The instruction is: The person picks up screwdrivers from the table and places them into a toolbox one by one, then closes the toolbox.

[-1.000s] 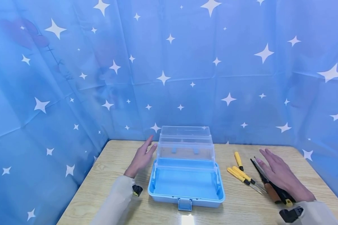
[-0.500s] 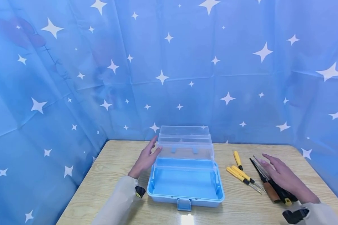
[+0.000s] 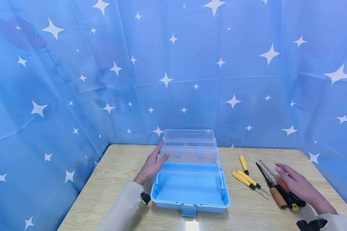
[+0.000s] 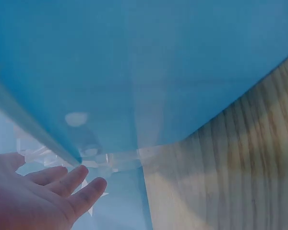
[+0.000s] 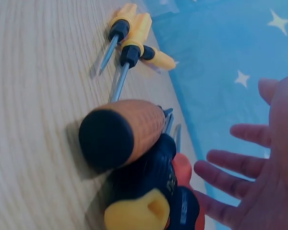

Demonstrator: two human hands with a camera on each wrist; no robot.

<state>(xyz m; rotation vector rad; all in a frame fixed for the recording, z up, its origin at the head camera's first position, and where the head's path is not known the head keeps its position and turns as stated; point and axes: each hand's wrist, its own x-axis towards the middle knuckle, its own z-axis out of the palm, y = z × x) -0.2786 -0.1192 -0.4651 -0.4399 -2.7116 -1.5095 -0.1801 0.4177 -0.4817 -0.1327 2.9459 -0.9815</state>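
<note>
A light-blue toolbox [image 3: 191,201] stands on the table with its transparent lid [image 3: 191,144] raised at the back. At the lid's left side is my left hand [image 3: 150,166], fingers straight and overlapping the clear edge, thumb apart; the left wrist view shows its fingertips [image 4: 93,189] close to the box. My right hand [image 3: 300,186] hovers over a bunch of screwdrivers with its fingers spread and nothing held. That bunch has a brown-handled screwdriver [image 5: 141,122], a black-and-yellow one [image 5: 139,211] and a red-and-black one [image 3: 282,185], whose handle my hand partly covers.
Between the toolbox and the bunch lie two yellow-handled screwdrivers [image 3: 239,177] side by side, and behind them another yellow-handled tool [image 3: 244,163]. A latch [image 3: 189,210] hangs at the box front. A blue star-patterned curtain [image 3: 196,64] rises behind the wooden table [image 3: 110,179].
My left hand has moved right, up to the lid's side. My right hand has shifted right and toward me, uncovering more of the screwdrivers, including the red handle. The toolbox stays put.
</note>
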